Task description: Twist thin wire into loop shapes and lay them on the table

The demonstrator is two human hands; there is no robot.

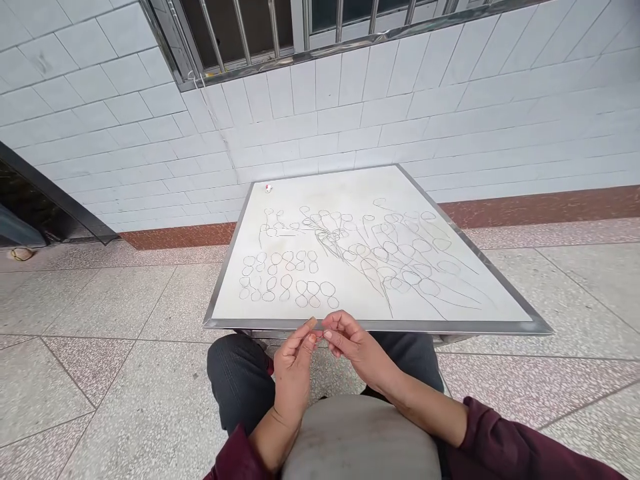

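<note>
My left hand (293, 375) and my right hand (359, 348) meet just in front of the near edge of a white-topped table (360, 308). Fingertips of both are pinched together around a thin reddish strand (320, 334), which looks like wire; most of it is hidden by the fingers. On the tabletop, several pairs of thin wire rings (285, 285) lie in rows at the near left. Looped wires with long tails (345, 247) spread in a tangled heap from the middle to the right, some tails reaching the near right part.
A small white and red object (269, 189) sits at the far left corner of the table. Behind stands a white tiled wall (320, 127) with a barred window (273, 30). My knees (239, 380) are under the near edge. Terrazzo floor (150, 400) surrounds the table.
</note>
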